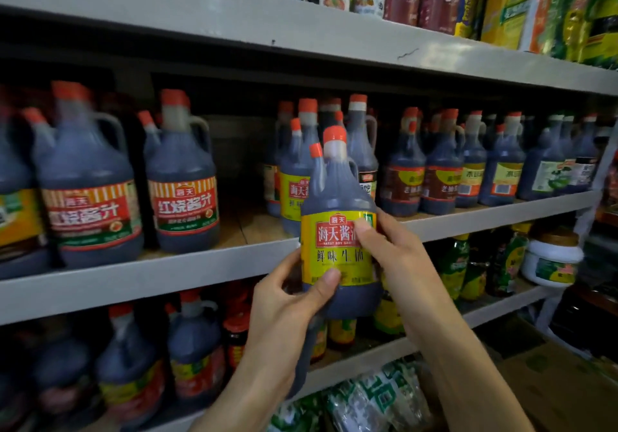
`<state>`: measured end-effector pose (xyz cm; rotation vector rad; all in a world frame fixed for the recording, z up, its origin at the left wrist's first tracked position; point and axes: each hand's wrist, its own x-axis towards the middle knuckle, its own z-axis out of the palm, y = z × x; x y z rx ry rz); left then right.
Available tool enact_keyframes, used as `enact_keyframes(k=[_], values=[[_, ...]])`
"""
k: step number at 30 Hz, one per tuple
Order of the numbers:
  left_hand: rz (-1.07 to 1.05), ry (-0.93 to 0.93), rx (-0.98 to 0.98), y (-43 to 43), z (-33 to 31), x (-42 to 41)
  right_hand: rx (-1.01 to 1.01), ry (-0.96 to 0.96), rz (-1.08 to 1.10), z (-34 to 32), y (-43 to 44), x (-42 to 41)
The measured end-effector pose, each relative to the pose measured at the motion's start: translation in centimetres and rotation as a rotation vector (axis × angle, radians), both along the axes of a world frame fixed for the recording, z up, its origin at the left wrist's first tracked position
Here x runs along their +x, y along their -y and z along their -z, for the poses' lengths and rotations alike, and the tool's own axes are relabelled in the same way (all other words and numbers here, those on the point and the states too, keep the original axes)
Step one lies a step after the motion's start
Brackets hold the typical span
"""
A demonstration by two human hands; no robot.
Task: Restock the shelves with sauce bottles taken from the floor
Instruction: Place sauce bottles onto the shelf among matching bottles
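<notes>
**Both hands hold a yellow-label sauce bottle at the middle shelf**

A dark plastic sauce bottle with yellow label and orange-red cap (335, 197) is upright, off the shelf and in the air, just right of frame centre, in front of the edge of the grey middle shelf (167, 274).

The left hand (287, 304) grips its lower left at 7 o'clock, thumb lying across the bottom of the label and fingers curled behind. The right hand (391, 251) grips the right side at 3 o'clock, thumb pressed on the label's upper right, fingers wrapped round the back.

On the shelf at 12 o'clock behind the bottle stand similar yellow-label bottles (294, 184). At 9 o'clock stand two big red-label jugs with handles (184, 177). A bare patch of shelf board (247, 224) lies between the two groups. More dark bottles (441, 170) run along at 2 o'clock.

A white tub with brown lid (551, 257) sits on the lower shelf at 4 o'clock. A brown cardboard box (551, 395) is at 5 o'clock and green-printed plastic packets (368, 405) are at 6 o'clock.
</notes>
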<state>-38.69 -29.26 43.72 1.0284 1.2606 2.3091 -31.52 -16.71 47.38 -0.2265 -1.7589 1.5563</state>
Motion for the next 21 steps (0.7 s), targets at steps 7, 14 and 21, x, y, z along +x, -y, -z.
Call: enact_keyframes(k=[7,14,21], values=[[-0.181,-0.038,-0.072,2.6,0.1,-0.8,0.214,0.189,-0.132,-4.2,1.7,-2.6],[-0.219,0.167,-0.133,5.1,-0.6,-2.3,0.167,0.003,-0.143,-7.2,1.8,-4.0],[-0.275,0.146,-0.311,7.7,-0.3,-3.6,0.159,-0.048,-0.096,-7.2,1.7,-9.1]])
